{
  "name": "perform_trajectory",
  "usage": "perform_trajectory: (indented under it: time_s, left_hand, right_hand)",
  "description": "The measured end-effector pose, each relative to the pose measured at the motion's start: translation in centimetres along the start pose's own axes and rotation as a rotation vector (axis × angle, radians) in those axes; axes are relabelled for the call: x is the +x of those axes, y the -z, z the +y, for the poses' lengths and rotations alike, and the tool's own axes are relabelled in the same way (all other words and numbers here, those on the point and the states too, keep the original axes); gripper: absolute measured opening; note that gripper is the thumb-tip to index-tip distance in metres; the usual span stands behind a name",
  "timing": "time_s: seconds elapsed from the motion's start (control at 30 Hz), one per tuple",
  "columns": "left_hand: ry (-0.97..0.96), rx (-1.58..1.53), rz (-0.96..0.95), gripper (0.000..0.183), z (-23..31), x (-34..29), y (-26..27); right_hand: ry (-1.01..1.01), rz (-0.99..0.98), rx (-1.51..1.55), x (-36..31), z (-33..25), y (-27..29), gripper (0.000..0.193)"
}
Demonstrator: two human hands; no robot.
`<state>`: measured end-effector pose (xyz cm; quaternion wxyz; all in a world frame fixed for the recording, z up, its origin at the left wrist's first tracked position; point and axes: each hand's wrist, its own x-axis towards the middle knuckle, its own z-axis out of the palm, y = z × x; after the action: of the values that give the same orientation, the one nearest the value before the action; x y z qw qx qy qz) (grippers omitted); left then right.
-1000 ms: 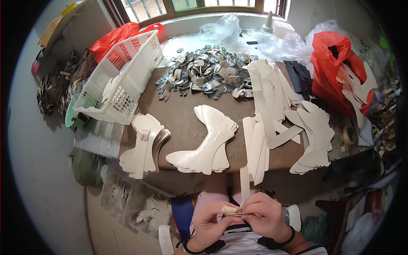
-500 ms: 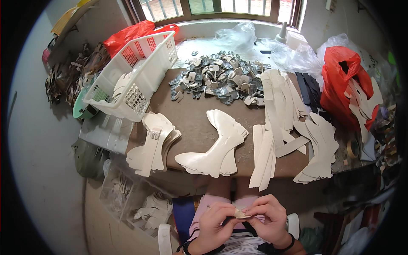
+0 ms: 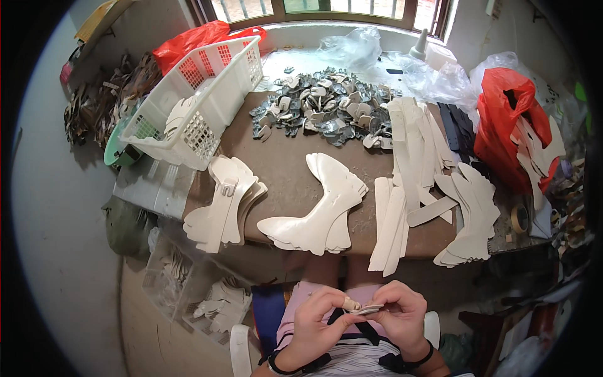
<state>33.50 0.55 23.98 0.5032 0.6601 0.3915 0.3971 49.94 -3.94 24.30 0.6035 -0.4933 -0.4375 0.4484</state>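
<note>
Over my lap, my left hand (image 3: 320, 320) and my right hand (image 3: 399, 316) meet around a small flat cream piece (image 3: 369, 309). Both hands pinch it between thumb and fingers, the left at one end and the right at the other. A beige cover wraps the tip of one left finger. Most of the piece is hidden by my fingers. Beyond my hands, along the table's near edge, lie a stack of curved cream cut pieces (image 3: 323, 210), another stack with a buckled strap (image 3: 225, 204) on its left, and long cream straps (image 3: 391, 226) on its right.
A heap of metal buckles with cream tabs (image 3: 330, 107) covers the middle back of the brown table mat (image 3: 282, 163). A white basket (image 3: 210, 132) stands at left, a red bag (image 3: 509, 125) at right. More curved pieces (image 3: 471, 217) lie near the right edge. Clear bins (image 3: 201, 301) sit below left.
The small piece has turned in my fingers, and more of its flat side shows. My right hand has tilted slightly. The whole view has shifted a little.
</note>
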Motion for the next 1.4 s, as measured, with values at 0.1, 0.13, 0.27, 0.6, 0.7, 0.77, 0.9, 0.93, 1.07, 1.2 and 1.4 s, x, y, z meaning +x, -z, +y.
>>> perform_trajectory:
  time_s: [0.1, 0.13, 0.27, 0.6, 0.7, 0.77, 0.9, 0.93, 1.07, 1.2, 1.4]
  left_hand:
    - [-0.045, -0.095, 0.052, 0.021, -0.4, -0.4, -0.5]
    - [-0.124, -0.001, 0.069, 0.02, -0.1, -0.3, -0.5]
    - [-0.191, 0.145, -0.129, 0.016, 0.4, 2.0, 0.7]
    - [-0.139, 0.774, 0.265, 0.051, -6.5, 14.3, 0.7]
    - [-0.175, 0.774, 0.272, 0.047, -5.9, 13.5, -0.2]
    - [-0.223, 0.579, 0.298, 0.034, -4.9, 12.4, -0.3]
    - [-0.111, 0.251, 0.143, 0.011, 0.8, 7.2, 0.4]
    - [-0.116, 0.193, 0.069, 0.01, 1.3, 6.0, 0.7]
    - [0.101, -0.193, 0.038, 0.013, 2.0, 1.9, 0.0]
    - [0.018, -0.16, 0.037, 0.015, 2.8, 1.2, 0.0]
    - [-0.099, -0.038, -0.071, 0.016, 2.1, 1.3, 0.1]
  right_hand:
    - [0.044, -0.081, -0.072, 0.0, 0.2, 0.5, 0.018]
    - [0.027, -0.097, -0.043, 0.2, 0.5, 0.6, 0.018]
    - [-0.187, -0.017, 0.234, 0.4, 0.3, 0.7, 0.02]
    - [-0.194, -0.063, 0.366, 0.3, 1.0, 1.4, 0.022]
    - [-0.141, -0.058, 0.385, 0.6, 0.5, 2.0, 0.022]
    - [-0.109, -0.054, 0.399, 0.7, 0.4, 2.2, 0.021]
    - [0.039, -0.124, 0.393, 1.2, -0.1, 1.8, 0.018]
    - [0.032, -0.121, 0.393, 1.4, -0.1, 1.8, 0.018]
    - [0.037, -0.03, 0.261, 1.8, 0.3, 1.5, 0.018]
    - [0.06, -0.033, 0.278, 1.6, 1.2, 1.8, 0.017]
    - [-0.03, -0.028, 0.444, 1.5, 1.4, 1.7, 0.017]
